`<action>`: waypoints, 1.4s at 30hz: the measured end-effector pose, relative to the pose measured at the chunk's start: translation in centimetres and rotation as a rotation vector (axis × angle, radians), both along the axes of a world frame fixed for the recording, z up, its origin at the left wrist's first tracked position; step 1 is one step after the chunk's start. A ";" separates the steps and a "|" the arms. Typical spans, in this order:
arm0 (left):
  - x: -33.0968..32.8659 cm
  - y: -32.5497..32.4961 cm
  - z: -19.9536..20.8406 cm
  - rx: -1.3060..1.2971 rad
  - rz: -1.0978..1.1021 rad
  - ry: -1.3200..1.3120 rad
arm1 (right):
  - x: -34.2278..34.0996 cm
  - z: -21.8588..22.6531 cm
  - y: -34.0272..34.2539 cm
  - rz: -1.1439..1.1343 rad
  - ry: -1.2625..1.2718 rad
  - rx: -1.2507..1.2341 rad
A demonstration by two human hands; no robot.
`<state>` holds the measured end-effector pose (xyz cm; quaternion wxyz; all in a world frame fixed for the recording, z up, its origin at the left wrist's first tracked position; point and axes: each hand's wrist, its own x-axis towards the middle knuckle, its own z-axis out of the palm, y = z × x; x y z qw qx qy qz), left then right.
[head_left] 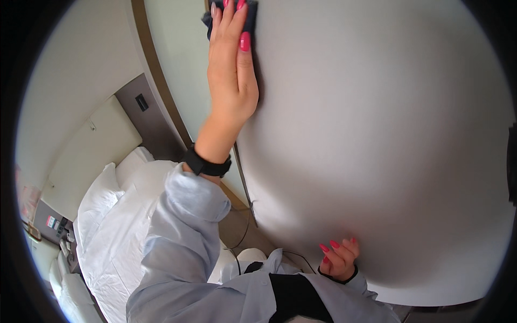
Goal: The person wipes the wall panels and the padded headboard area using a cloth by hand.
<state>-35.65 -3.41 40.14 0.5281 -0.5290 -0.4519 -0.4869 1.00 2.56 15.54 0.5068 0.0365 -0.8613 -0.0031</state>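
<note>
My left hand (229,70) reaches up at the top of the head view, its back toward me and its thumb to the right. Under its fingers is a dark cloth (251,16), pressed flat along the left edge of a large, smooth pale grey panel (377,107). The top of the hand and cloth is cut off by the picture's edge. Low in front of my body, my right hand (340,259) is close to the panel's lower part. Its fingers are loosely bent and apart, with nothing seen in them; whether it touches the panel I cannot tell.
To the left stands a bed (121,231) with white bedding, a pillow (102,188) and a cream padded headboard (91,142). A brown frame strip (153,64) borders a pale glass-like pane (177,54). A thin black cable (247,226) hangs near the panel's lower left corner, above the floor.
</note>
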 end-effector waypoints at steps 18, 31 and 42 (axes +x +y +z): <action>-2.4 -2.8 3.9 0.134 -0.980 -1.303 | -0.5 -0.9 0.6 -0.097 -0.013 0.106; -10.1 -3.7 8.3 -0.341 -1.457 -0.532 | -2.1 -2.8 -0.9 -0.440 -0.001 0.098; -9.2 -0.8 5.8 -0.094 -0.962 -0.466 | -9.4 0.7 -4.4 -0.574 0.224 -0.081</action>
